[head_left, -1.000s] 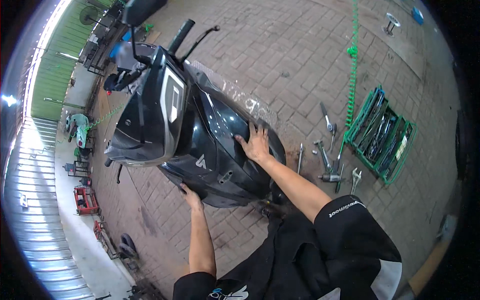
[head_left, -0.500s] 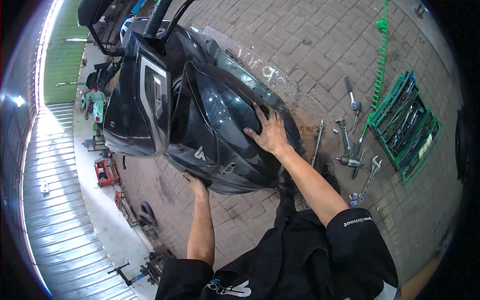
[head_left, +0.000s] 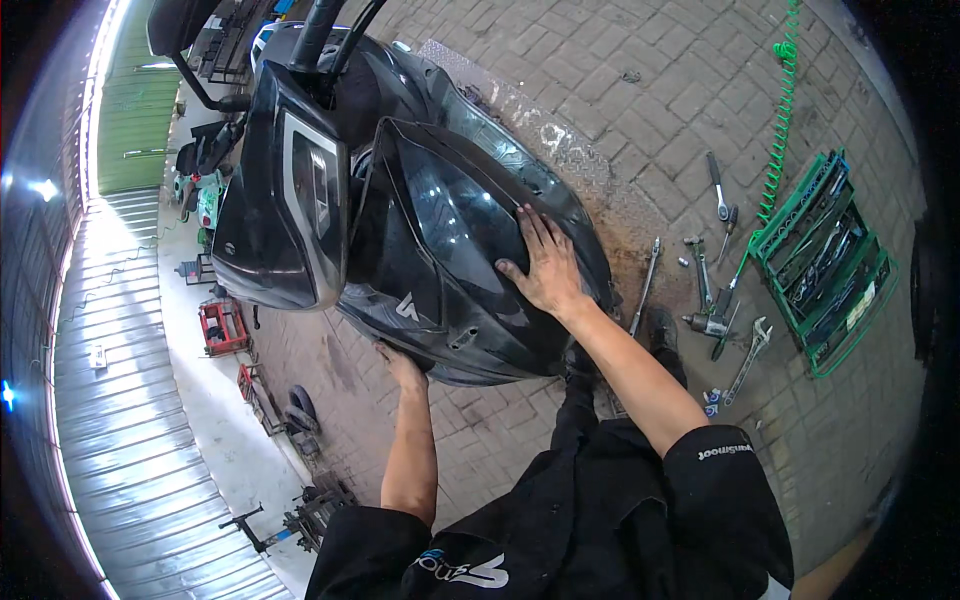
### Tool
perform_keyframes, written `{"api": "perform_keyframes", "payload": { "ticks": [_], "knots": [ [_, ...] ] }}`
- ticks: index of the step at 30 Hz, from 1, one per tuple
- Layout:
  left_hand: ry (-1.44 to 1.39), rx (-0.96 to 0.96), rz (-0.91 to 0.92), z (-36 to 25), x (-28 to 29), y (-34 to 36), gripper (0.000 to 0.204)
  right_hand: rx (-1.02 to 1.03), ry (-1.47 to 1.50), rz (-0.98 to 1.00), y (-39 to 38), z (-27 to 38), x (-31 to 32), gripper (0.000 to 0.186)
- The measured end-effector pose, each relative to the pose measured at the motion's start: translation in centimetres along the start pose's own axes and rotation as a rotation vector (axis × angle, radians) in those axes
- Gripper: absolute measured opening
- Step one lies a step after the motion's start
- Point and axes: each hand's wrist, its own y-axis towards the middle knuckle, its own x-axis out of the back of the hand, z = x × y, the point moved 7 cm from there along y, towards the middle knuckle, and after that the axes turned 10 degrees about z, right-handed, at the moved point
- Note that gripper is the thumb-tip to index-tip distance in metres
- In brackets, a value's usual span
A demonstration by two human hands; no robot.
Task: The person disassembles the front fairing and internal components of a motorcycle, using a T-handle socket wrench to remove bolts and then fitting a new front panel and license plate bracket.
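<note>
A dark scooter front fairing (head_left: 440, 285) fills the centre, below the headlight cowl (head_left: 255, 220) and handlebar. My right hand (head_left: 545, 270) lies palm-down on the glossy right side of the fairing, fingers spread. My left hand (head_left: 398, 365) grips the fairing's lower left edge, its fingertips partly hidden under the panel. Both forearms reach up from the bottom. My shoes show beneath the fairing's right end, close to several hand tools, among them a long wrench (head_left: 645, 290) and an adjustable wrench (head_left: 745, 360).
A green metal toolbox (head_left: 820, 260) full of tools and a coiled green hose (head_left: 775, 170) are at right. A diamond-plate strip (head_left: 590, 165) runs behind the scooter. Red frames (head_left: 225, 325), other scooters and equipment line the wall at left, with black tyres (head_left: 300, 410) nearby.
My view has swung, so the scooter sits higher in the frame and more floor shows by my feet. Both hands stay on the fairing; my shoes have come into sight.
</note>
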Motion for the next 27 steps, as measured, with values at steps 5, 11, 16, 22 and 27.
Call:
{"api": "perform_keyframes", "payload": {
  "ticks": [5, 11, 16, 22, 27],
  "knots": [
    [-0.078, -0.028, 0.007, 0.1, 0.3, 0.5, 0.070, 0.007, 0.007, -0.002, 0.0, 0.2, 0.0, 0.082],
    [-0.077, -0.031, -0.008, 0.3, 0.6, 0.4, 0.069, 0.008, 0.022, 0.008, 0.1, -0.1, -0.1, 0.083],
    [-0.120, -0.043, -0.017, -0.9, -0.4, 0.0, 0.067, 0.023, 0.032, -0.022, -0.1, 0.4, 0.0, 0.085],
    [-0.178, -0.025, -0.012, 0.9, 0.8, 0.3, 0.064, 0.058, 0.026, -0.065, -0.2, 1.9, 0.2, 0.087],
    [-0.091, -0.037, -0.052, -0.2, 0.2, 0.5, 0.064, 0.028, -0.001, -0.082, -0.2, 1.4, -0.1, 0.087]
  ]
}}
